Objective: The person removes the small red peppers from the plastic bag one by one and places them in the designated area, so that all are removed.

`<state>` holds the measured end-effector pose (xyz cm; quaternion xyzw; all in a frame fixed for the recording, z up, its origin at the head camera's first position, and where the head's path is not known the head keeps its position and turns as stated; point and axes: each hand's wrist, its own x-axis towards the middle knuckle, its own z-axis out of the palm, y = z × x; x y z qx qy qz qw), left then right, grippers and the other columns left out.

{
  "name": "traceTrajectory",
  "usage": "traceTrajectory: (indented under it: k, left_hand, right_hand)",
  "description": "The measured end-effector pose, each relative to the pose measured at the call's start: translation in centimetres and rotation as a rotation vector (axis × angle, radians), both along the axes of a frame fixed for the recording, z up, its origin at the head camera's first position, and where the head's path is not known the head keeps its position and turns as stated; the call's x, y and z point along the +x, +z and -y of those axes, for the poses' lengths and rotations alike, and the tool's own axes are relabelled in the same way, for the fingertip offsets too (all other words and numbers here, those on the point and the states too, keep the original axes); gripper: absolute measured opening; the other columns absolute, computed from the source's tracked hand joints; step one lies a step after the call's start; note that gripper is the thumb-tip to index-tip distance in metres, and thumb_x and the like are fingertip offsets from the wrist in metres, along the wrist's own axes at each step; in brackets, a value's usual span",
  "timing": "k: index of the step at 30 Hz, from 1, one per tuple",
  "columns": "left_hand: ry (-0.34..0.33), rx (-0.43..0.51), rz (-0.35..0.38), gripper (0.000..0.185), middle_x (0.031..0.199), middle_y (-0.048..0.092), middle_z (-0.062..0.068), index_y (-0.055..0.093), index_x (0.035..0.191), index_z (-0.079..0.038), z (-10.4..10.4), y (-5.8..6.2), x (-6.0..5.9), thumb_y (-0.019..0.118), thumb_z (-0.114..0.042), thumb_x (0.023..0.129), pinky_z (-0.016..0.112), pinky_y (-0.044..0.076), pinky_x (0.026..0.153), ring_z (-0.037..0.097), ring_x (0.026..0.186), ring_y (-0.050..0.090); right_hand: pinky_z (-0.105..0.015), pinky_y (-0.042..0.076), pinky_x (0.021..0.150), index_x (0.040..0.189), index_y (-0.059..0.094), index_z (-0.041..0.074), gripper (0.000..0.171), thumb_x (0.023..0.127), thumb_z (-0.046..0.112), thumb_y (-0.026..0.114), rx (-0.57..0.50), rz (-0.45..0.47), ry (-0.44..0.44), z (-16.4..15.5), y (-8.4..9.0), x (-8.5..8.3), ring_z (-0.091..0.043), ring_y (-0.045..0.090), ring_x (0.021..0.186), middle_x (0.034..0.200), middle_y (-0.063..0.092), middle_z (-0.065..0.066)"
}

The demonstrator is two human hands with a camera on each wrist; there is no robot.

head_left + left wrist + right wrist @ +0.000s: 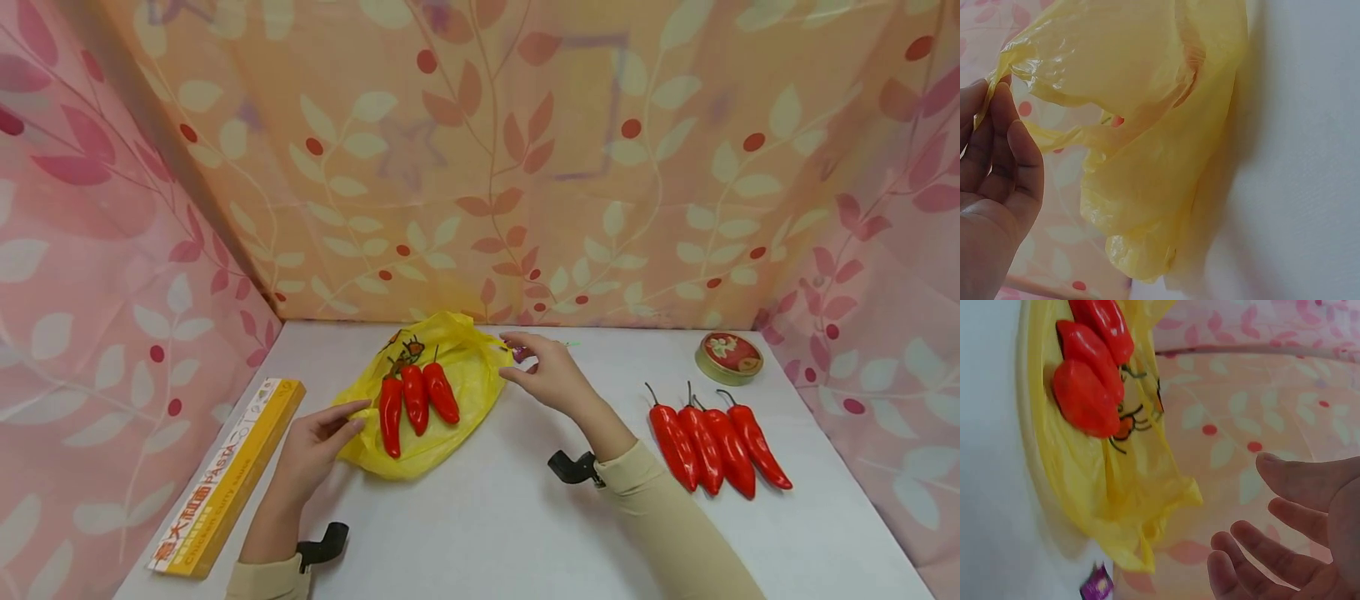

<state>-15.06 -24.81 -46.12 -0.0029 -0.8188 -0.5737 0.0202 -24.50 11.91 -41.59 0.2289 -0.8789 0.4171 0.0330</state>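
A yellow plastic bag lies spread on the white table, with three red chili peppers side by side on it, stems pointing away. My left hand is at the bag's near left edge. In the left wrist view, its thumb and fingers pinch a twisted strip of the bag. Beside the bag's far right edge is my right hand, thumb and fingers apart. The right wrist view shows nothing between those fingers, with the bag's edge a short way off.
Several more red peppers lie in a row at the right. Behind them stands a round tin with a red lid. A long pasta box lies at the left. A small purple packet is near the bag. Patterned cloth walls enclose the table.
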Motion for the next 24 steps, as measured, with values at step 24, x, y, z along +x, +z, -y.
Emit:
traceTrajectory:
  k: [24]
  left_hand:
    - [0.008,0.008,0.014,0.038,0.133,0.065,0.011,0.069,0.131,-0.012,0.2,0.3,0.2,0.069,-0.028,0.097,0.014,0.053,0.088,0.012,0.105,0.059]
  right_hand:
    - [-0.046,0.056,0.095,0.143,0.057,0.024,0.061,0.087,0.029,0.080,-0.076,0.320,0.089,10.1,-6.0,-4.6,-0.037,0.058,0.122,0.144,0.056,-0.014]
